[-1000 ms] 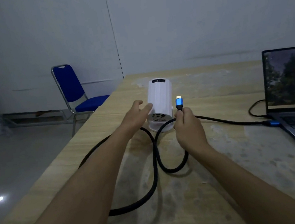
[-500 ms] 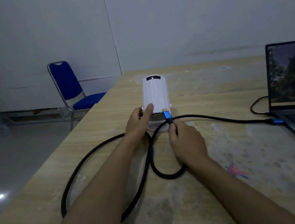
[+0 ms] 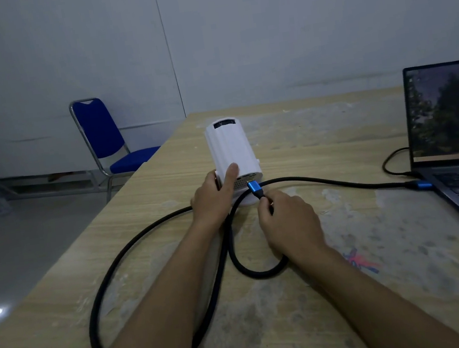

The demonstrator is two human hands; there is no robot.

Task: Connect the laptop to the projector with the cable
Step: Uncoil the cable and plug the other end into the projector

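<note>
A white projector (image 3: pixel 230 147) stands on the wooden table (image 3: pixel 320 137), its ported rear face turned toward me. My left hand (image 3: pixel 214 198) grips its near left side, thumb up on the casing. My right hand (image 3: pixel 286 221) pinches the black braided cable (image 3: pixel 110 276) just behind its blue plug (image 3: pixel 254 188), whose tip is right at the projector's rear ports. The cable loops across the table and runs right to a second blue plug (image 3: pixel 423 185) at the left edge of the open laptop (image 3: pixel 451 125), whose screen is lit.
A thinner black cord (image 3: pixel 390 163) curls beside the laptop's left side. A blue folding chair (image 3: pixel 105 138) stands off the table's far left corner. The table's left edge runs diagonally from there toward me. A red-blue mark (image 3: pixel 358 262) stains the tabletop near my right forearm.
My right hand has brought the blue plug down from beside the projector to its rear face. My left hand has closed round the projector's side, and the view has shifted slightly.
</note>
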